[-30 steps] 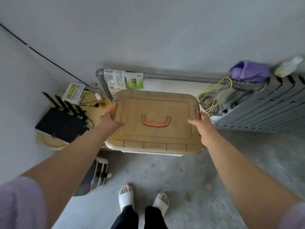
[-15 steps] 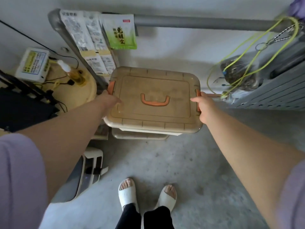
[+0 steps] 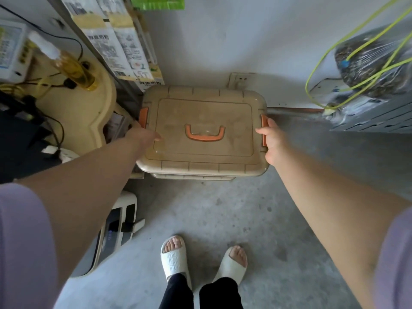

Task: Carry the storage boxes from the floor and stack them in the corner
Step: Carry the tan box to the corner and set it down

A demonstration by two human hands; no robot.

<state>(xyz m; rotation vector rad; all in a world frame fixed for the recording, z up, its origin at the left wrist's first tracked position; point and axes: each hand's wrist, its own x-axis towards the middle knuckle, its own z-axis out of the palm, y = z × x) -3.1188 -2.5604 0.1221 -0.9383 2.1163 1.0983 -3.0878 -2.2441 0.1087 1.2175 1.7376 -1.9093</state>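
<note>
The floor (image 3: 256,208) is bare grey concrete, mottled with small dark spots. A plain pale wall (image 3: 223,41) rises behind, fitted with a wall socket (image 3: 239,79) near its base. At left stands a cream plastic stool (image 3: 89,112); a grey slatted panel (image 3: 379,121) occupies the right. Lighting is soft and even.

Lower storage box (image 3: 194,176) almost wholly hidden under top storage box (image 3: 201,130); only front rim strip shows. Left hand (image 3: 142,136) fingers tucked below top box's edge, grip unseen. Right hand (image 3: 273,141) covers most of right orange latch (image 3: 264,124); fingertips out of sight. Green packet (image 3: 157,1) cut off by upper edge. Printed leaflets (image 3: 116,43) too blurred to read. Bag (image 3: 374,61) contents indistinct, cropped at right edge.
</note>
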